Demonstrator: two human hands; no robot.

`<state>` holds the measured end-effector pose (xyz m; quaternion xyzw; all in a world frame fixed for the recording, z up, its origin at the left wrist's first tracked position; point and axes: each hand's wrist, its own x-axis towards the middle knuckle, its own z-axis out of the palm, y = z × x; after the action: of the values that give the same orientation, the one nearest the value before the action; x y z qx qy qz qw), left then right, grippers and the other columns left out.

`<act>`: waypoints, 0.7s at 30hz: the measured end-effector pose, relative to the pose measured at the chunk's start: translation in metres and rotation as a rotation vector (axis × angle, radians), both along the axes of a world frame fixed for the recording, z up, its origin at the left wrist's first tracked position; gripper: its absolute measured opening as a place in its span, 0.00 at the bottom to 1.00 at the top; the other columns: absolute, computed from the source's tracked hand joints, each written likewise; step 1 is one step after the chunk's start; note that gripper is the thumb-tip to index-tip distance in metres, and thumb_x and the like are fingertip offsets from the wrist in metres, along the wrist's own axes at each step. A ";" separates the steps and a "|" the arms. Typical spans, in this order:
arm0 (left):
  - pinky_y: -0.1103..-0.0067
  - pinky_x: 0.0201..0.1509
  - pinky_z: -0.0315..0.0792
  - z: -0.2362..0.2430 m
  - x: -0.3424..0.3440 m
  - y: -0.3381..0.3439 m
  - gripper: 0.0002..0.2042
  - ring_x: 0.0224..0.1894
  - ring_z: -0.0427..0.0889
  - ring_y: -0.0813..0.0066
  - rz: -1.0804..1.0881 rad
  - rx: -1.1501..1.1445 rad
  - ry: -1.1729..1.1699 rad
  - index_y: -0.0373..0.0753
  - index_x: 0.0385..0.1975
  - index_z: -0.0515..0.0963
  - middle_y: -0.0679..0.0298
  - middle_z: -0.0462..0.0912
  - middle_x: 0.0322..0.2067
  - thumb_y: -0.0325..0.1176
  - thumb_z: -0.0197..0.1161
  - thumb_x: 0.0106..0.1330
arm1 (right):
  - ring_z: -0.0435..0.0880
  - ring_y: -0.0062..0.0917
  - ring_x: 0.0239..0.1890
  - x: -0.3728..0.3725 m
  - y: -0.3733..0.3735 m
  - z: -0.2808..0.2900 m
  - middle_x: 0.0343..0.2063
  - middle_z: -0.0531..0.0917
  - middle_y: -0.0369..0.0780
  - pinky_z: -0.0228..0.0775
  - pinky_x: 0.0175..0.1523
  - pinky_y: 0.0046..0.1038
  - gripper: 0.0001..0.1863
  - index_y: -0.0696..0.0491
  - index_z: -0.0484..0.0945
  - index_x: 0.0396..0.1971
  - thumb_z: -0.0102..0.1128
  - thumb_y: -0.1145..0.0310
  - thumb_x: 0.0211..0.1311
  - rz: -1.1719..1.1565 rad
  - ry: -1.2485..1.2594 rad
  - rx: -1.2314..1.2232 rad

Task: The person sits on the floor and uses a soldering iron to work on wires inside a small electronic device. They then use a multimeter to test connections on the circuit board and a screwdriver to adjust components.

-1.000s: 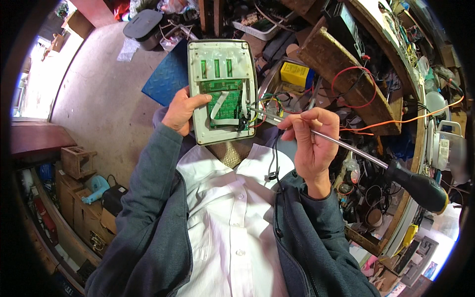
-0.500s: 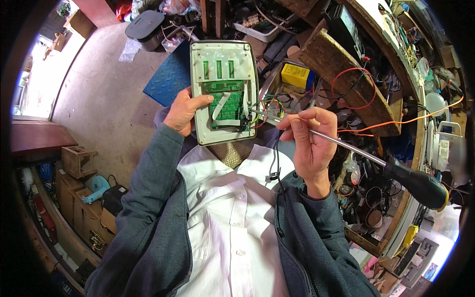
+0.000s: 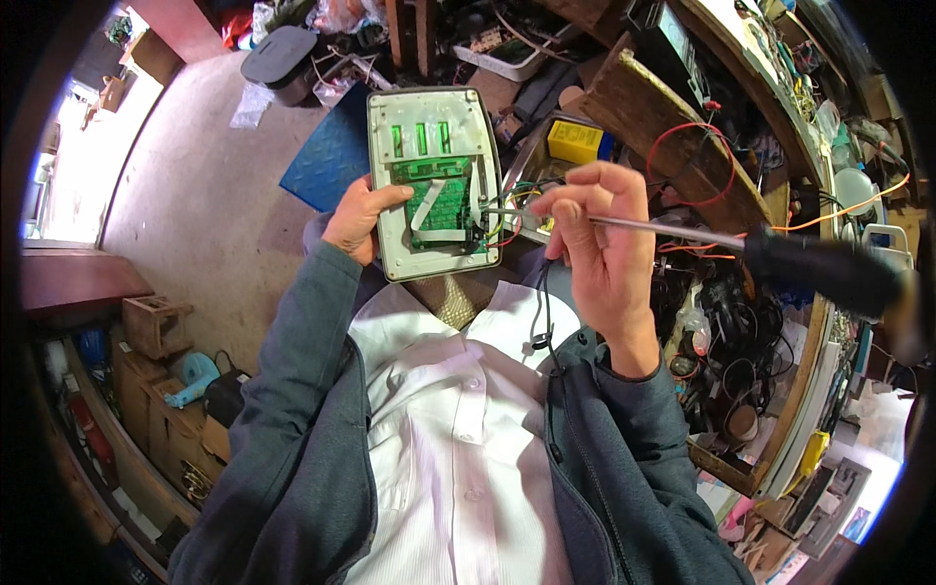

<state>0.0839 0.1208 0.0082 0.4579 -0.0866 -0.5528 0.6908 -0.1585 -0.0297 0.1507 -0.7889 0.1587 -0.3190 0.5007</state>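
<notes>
My left hand point(image 3: 356, 219) is closed on the left edge of an opened pale electronic device point(image 3: 458, 264), thumb over its face. Inside are a green circuit board point(image 3: 445, 210), white ribbon cables and, on the right side, coloured wires point(image 3: 511, 226). My right hand point(image 3: 609, 258) has its fingers curled round the long metal shaft of a screwdriver point(image 3: 682, 231); the blurred black handle sticks out far to the right. The screwdriver's tip reaches the board's right side among the wires; whether it touches is too small to tell. A thin black cord dangles below my right hand.
Behind the device lie a blue textured sheet point(image 3: 322, 156), a yellow box point(image 3: 575, 142) and a leaning wooden board point(image 3: 673, 127). Cluttered shelving with cables point(image 3: 721, 351) lines the right. Cardboard boxes point(image 3: 175, 429) stand at lower left, and a grey container point(image 3: 283, 63) sits on the floor.
My right hand has risen, swinging the screwdriver's handle upward so the shaft lies flatter. The device in my left hand has shifted slightly.
</notes>
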 end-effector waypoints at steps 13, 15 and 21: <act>0.63 0.55 0.86 -0.013 0.004 0.000 0.20 0.50 0.89 0.63 0.001 -0.021 0.046 0.30 0.61 0.74 0.52 0.86 0.53 0.22 0.62 0.69 | 0.78 0.18 0.17 0.027 -0.017 0.091 0.32 0.87 0.46 0.65 0.19 0.16 0.19 0.62 0.71 0.56 0.66 0.74 0.72 0.104 -0.299 0.016; 0.63 0.55 0.87 -0.014 0.006 0.000 0.20 0.50 0.89 0.63 -0.016 -0.027 0.050 0.30 0.61 0.74 0.52 0.85 0.53 0.22 0.61 0.69 | 0.81 0.21 0.17 0.025 -0.022 0.098 0.33 0.87 0.49 0.66 0.19 0.19 0.21 0.62 0.72 0.57 0.67 0.66 0.73 0.104 -0.326 -0.061; 0.69 0.54 0.85 -0.002 -0.001 -0.001 0.17 0.46 0.89 0.65 0.021 0.008 0.020 0.29 0.57 0.77 0.53 0.87 0.50 0.23 0.62 0.69 | 0.86 0.22 0.21 0.016 -0.035 0.114 0.36 0.89 0.48 0.70 0.22 0.17 0.24 0.59 0.77 0.56 0.61 0.52 0.77 0.004 -0.254 -0.206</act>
<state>0.0831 0.1195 0.0067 0.4560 -0.0725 -0.5504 0.6956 -0.1420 -0.0648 0.2650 -0.7896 0.0590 -0.4300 0.4338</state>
